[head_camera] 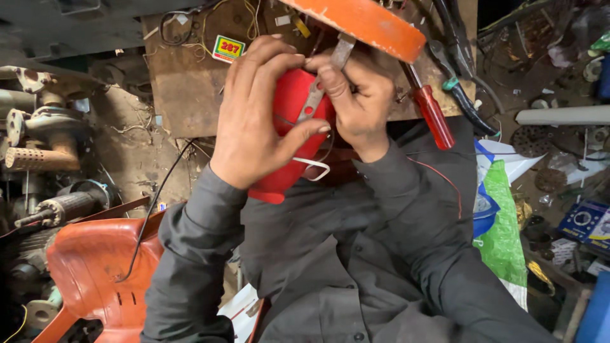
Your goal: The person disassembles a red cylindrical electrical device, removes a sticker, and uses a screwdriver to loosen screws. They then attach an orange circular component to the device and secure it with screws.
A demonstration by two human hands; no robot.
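Observation:
My left hand (257, 114) wraps around a red plastic motor housing (287, 136), gripping it from the left with the thumb across its front. My right hand (356, 98) presses against the housing's right side, its fingers pinching a flat grey metal strip (318, 89) that lies across the housing. A white wire loop (312, 166) hangs from the housing's lower side. Both hands are held up close in front of my dark grey shirt.
A screwdriver with a red handle (433, 117) lies on the worn wooden bench (190, 82), under an orange panel edge (368, 25). An orange plastic chair (95, 267) stands lower left, old motors (44, 140) left, green and blue bags (499, 216) right.

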